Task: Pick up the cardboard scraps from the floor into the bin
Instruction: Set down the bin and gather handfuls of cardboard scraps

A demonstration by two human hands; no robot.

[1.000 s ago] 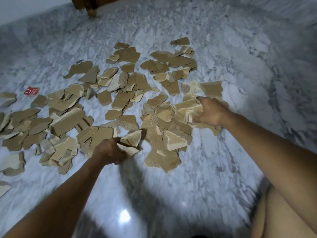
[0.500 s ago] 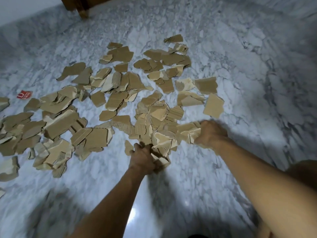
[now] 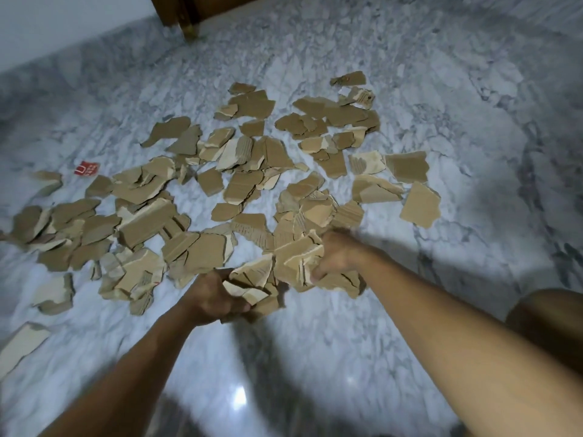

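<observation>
Several torn brown cardboard scraps [image 3: 246,187] lie scattered across the grey-white marble floor [image 3: 441,121]. My left hand [image 3: 211,294] grips a bunch of scraps [image 3: 252,285] at the near edge of the spread. My right hand [image 3: 337,253] curls round another clump of scraps [image 3: 296,257] just to the right of it. The two handfuls touch each other in the middle. One loose scrap [image 3: 419,206] lies apart at the right. No bin is in view.
A small red card [image 3: 86,168] lies on the floor at the left. A wooden furniture leg [image 3: 189,23] stands at the far wall. My bare knee [image 3: 549,323] shows at the right edge. Bare marble stretches right and near me.
Both hands have dragged their scraps toward me and toward each other. The right hand has slid left, and its clump now meets the left hand's bunch.
</observation>
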